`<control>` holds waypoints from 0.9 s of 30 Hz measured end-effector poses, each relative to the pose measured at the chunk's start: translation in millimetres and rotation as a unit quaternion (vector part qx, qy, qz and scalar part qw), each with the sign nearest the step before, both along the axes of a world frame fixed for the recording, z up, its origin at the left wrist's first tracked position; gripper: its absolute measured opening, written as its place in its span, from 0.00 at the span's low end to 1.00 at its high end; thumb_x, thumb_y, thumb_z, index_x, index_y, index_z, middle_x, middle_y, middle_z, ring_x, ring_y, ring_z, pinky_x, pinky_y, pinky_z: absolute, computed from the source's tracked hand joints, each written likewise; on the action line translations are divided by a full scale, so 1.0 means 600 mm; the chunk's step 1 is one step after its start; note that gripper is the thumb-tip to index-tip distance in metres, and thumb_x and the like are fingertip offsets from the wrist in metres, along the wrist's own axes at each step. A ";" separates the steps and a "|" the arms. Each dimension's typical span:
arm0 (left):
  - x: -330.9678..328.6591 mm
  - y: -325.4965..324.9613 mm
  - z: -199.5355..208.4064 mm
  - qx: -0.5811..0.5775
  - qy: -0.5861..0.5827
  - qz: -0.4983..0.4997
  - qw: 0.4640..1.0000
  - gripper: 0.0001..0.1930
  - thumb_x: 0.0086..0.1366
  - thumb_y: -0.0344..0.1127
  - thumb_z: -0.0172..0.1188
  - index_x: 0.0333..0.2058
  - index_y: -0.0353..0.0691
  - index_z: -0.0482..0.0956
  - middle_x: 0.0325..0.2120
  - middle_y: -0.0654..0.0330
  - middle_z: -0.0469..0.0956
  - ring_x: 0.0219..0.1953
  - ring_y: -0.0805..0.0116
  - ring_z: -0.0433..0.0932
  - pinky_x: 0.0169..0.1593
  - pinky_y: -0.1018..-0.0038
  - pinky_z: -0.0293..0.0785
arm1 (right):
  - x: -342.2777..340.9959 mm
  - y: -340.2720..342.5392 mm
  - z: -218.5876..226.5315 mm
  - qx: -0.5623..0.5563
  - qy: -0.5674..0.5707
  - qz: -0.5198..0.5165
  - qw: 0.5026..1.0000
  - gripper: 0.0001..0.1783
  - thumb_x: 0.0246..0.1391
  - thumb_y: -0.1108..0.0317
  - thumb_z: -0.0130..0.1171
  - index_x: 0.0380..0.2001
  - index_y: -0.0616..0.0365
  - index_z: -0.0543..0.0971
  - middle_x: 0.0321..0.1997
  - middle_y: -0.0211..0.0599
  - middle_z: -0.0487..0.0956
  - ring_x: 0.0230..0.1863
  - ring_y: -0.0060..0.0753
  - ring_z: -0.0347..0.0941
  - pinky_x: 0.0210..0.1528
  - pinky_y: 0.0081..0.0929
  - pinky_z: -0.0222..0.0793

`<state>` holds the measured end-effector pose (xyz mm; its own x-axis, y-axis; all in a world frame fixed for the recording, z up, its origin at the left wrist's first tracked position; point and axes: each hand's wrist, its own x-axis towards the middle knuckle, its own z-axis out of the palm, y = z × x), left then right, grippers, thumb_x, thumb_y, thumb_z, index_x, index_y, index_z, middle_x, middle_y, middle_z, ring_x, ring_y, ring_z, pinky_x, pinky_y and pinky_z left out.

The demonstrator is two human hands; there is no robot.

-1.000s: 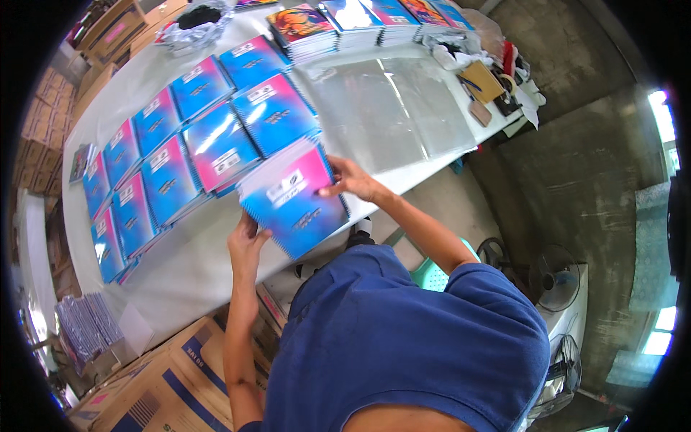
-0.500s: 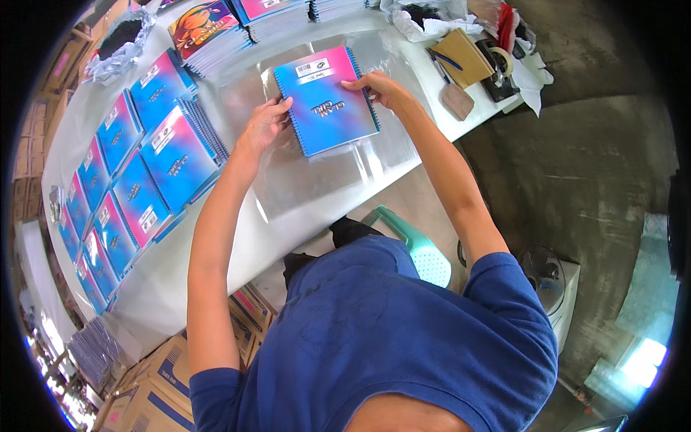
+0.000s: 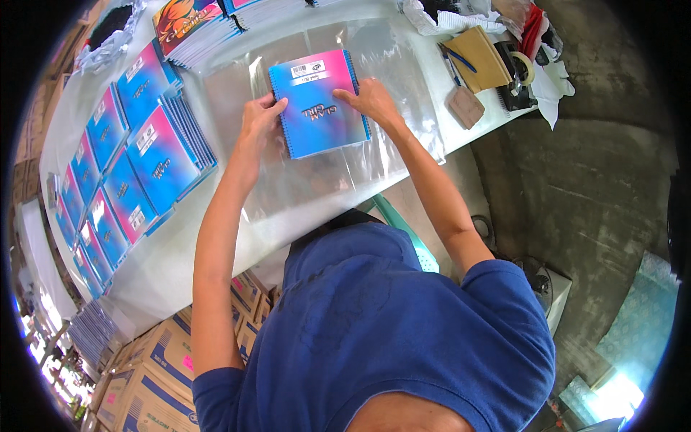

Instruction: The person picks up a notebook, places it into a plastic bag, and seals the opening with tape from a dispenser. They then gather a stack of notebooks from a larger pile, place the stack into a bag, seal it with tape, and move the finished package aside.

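Note:
A blue and pink spiral notebook (image 3: pixel 324 129) lies over a clear plastic sheet (image 3: pixel 237 108) on the white table. It has a white barcode label near its far edge and coils along both sides. My left hand (image 3: pixel 260 119) grips its left edge, thumb on the cover. On the right edge, my right hand (image 3: pixel 370 99) is closed with the thumb across the cover and the other fingers out of sight. Whether more notebooks are beneath this one, I cannot tell.
Stacks of matching notebooks (image 3: pixel 160 167) cover the table's left side, with other notebooks (image 3: pixel 191 32) at the back. At the right are a tape dispenser (image 3: pixel 520 72), pens (image 3: pixel 461 60), a brown block (image 3: pixel 466 108) and crumpled wrapping. A green stool (image 3: pixel 403 227) and cardboard boxes (image 3: pixel 155 389) stand below.
The view has shifted a little. The notebook has turned slightly and sits nearer the middle of the plastic sheet. Both hands keep hold of its sides.

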<state>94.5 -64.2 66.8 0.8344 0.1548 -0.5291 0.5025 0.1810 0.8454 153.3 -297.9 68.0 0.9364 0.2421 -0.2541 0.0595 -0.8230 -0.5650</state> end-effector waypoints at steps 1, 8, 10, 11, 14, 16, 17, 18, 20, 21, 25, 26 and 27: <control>-0.001 -0.003 0.006 0.001 0.005 -0.006 1.000 0.20 0.60 0.30 0.62 0.50 0.29 0.75 0.32 0.61 0.79 0.21 0.83 0.66 0.20 0.83 0.58 | -0.003 -0.001 -0.005 0.000 -0.011 -0.006 1.000 0.36 0.45 0.39 0.62 0.22 0.71 0.79 0.25 0.58 0.79 0.28 0.55 0.77 0.33 0.44 0.72; -0.009 0.013 0.004 0.002 -0.001 -0.051 0.999 0.19 0.62 0.31 0.60 0.51 0.30 0.74 0.40 0.53 0.78 0.38 0.63 0.78 0.39 0.70 0.75 | -0.012 -0.004 0.004 0.079 0.003 0.010 0.997 0.33 0.48 0.41 0.61 0.26 0.69 0.78 0.25 0.56 0.77 0.31 0.52 0.75 0.34 0.41 0.68; -0.021 0.019 -0.003 0.095 -0.060 -0.058 0.992 0.20 0.63 0.32 0.59 0.53 0.33 0.73 0.45 0.52 0.77 0.45 0.59 0.76 0.45 0.69 0.74 | -0.014 -0.022 0.006 0.119 -0.012 -0.043 0.992 0.33 0.49 0.41 0.60 0.27 0.69 0.79 0.25 0.52 0.78 0.31 0.48 0.75 0.35 0.41 0.68; -0.036 0.028 -0.016 0.197 -0.107 -0.069 0.972 0.20 0.63 0.32 0.58 0.54 0.36 0.72 0.48 0.52 0.75 0.50 0.56 0.74 0.49 0.67 0.72 | -0.016 -0.049 -0.008 0.140 -0.029 -0.090 0.986 0.32 0.51 0.41 0.59 0.29 0.67 0.78 0.23 0.46 0.77 0.30 0.42 0.74 0.35 0.38 0.68; -0.115 0.079 -0.097 0.511 -0.258 -0.135 0.809 0.22 0.66 0.36 0.53 0.59 0.49 0.68 0.61 0.57 0.65 0.66 0.52 0.56 0.63 0.55 0.58 | -0.036 -0.169 -0.063 -0.175 -0.205 -0.275 0.923 0.35 0.45 0.39 0.62 0.37 0.66 0.78 0.46 0.55 0.72 0.49 0.57 0.68 0.51 0.50 0.65; -0.166 0.093 -0.101 0.634 -0.228 -0.193 0.713 0.23 0.67 0.40 0.51 0.61 0.53 0.65 0.64 0.61 0.60 0.68 0.53 0.49 0.63 0.50 0.52 | -0.049 -0.211 -0.058 -0.220 -0.126 -0.272 0.928 0.35 0.40 0.41 0.67 0.34 0.66 0.77 0.56 0.54 0.64 0.57 0.57 0.59 0.49 0.61 0.60; -0.176 0.094 -0.101 0.690 -0.211 -0.219 0.657 0.24 0.68 0.42 0.50 0.62 0.55 0.63 0.65 0.63 0.57 0.70 0.54 0.45 0.64 0.47 0.48 | -0.050 -0.228 -0.066 -0.199 -0.101 -0.264 0.938 0.34 0.39 0.41 0.68 0.32 0.66 0.76 0.57 0.53 0.63 0.59 0.56 0.57 0.48 0.62 0.60; -0.179 0.096 -0.100 0.680 -0.218 -0.207 0.669 0.24 0.68 0.43 0.50 0.62 0.55 0.63 0.65 0.64 0.57 0.70 0.54 0.45 0.63 0.45 0.47 | -0.048 -0.226 -0.065 -0.173 -0.077 -0.251 0.949 0.34 0.37 0.42 0.69 0.31 0.66 0.76 0.59 0.53 0.62 0.61 0.54 0.56 0.46 0.63 0.59; -0.182 0.098 -0.101 0.660 -0.230 -0.181 0.692 0.24 0.68 0.44 0.49 0.62 0.56 0.63 0.65 0.67 0.58 0.70 0.55 0.46 0.63 0.41 0.43 | -0.041 -0.226 -0.058 -0.153 -0.053 -0.265 0.950 0.28 0.33 0.50 0.73 0.28 0.64 0.75 0.47 0.50 0.72 0.50 0.48 0.67 0.44 0.48 0.65; -0.178 0.095 -0.103 0.662 -0.229 -0.186 0.689 0.24 0.68 0.44 0.49 0.62 0.56 0.63 0.65 0.67 0.58 0.70 0.55 0.46 0.63 0.41 0.43 | -0.031 -0.249 -0.060 -0.106 -0.021 -0.276 0.955 0.27 0.32 0.53 0.74 0.28 0.63 0.74 0.44 0.49 0.74 0.47 0.46 0.70 0.43 0.44 0.66; -0.181 0.096 -0.108 0.666 -0.222 -0.193 0.686 0.24 0.67 0.43 0.50 0.62 0.55 0.64 0.65 0.66 0.58 0.69 0.55 0.46 0.64 0.42 0.45 | -0.036 -0.270 -0.077 -0.075 -0.150 -0.307 0.937 0.28 0.27 0.64 0.76 0.34 0.60 0.75 0.26 0.42 0.78 0.30 0.43 0.76 0.37 0.36 0.71; -0.179 0.097 -0.106 0.665 -0.223 -0.190 0.687 0.24 0.67 0.43 0.50 0.61 0.55 0.65 0.65 0.66 0.58 0.69 0.55 0.46 0.64 0.42 0.45 | -0.039 -0.259 -0.067 -0.081 -0.177 -0.322 0.926 0.28 0.27 0.65 0.77 0.34 0.60 0.75 0.26 0.41 0.79 0.31 0.42 0.77 0.37 0.37 0.71; -0.178 0.101 -0.105 0.664 -0.223 -0.186 0.689 0.24 0.66 0.43 0.51 0.61 0.54 0.65 0.64 0.65 0.59 0.69 0.55 0.47 0.64 0.42 0.45 | -0.040 -0.245 -0.052 -0.072 -0.184 -0.330 0.923 0.26 0.27 0.66 0.76 0.33 0.60 0.76 0.25 0.41 0.79 0.30 0.42 0.77 0.37 0.37 0.71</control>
